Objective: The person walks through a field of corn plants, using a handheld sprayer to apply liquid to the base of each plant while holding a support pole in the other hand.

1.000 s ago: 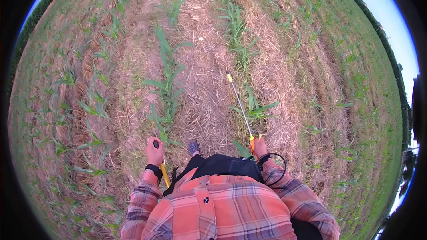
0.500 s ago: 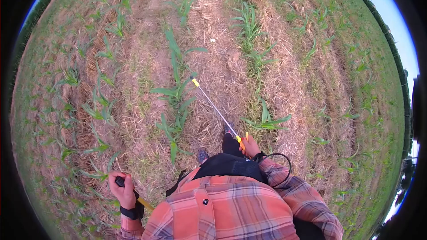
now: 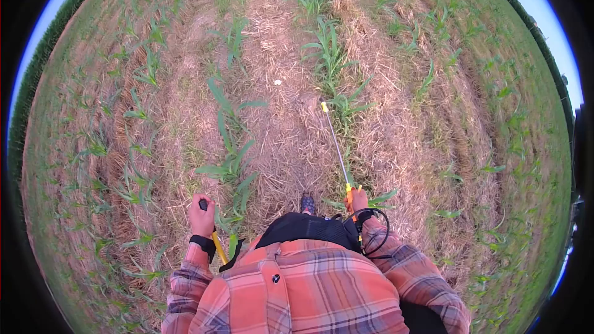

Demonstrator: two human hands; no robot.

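Observation:
My right hand [image 3: 357, 200] is closed around the yellow handle of a spray wand [image 3: 336, 144]. The thin metal tube points forward, its yellow nozzle [image 3: 324, 107] over the right-hand row of young corn plants [image 3: 330, 51]. A black hose [image 3: 388, 230] loops beside my right wrist. At the left, my left hand [image 3: 202, 216] grips the black end of a yellow pump lever [image 3: 219, 248], whose lower part disappears beside my body. Just ahead of that hand stand corn plants [image 3: 230, 164] of the left-hand row.
Straw and dry soil [image 3: 278, 127] cover the strip between the rows. A small white object [image 3: 277, 82] lies on it. One shoe [image 3: 307, 203] shows ahead of my waist. More corn rows run along both sides, with a dark tree line [image 3: 537, 28] at the field's edge.
The wand's tip has swung from the left row to the right row. My left hand has moved forward and inward with the lever. The plants sit nearer; the feet have changed position.

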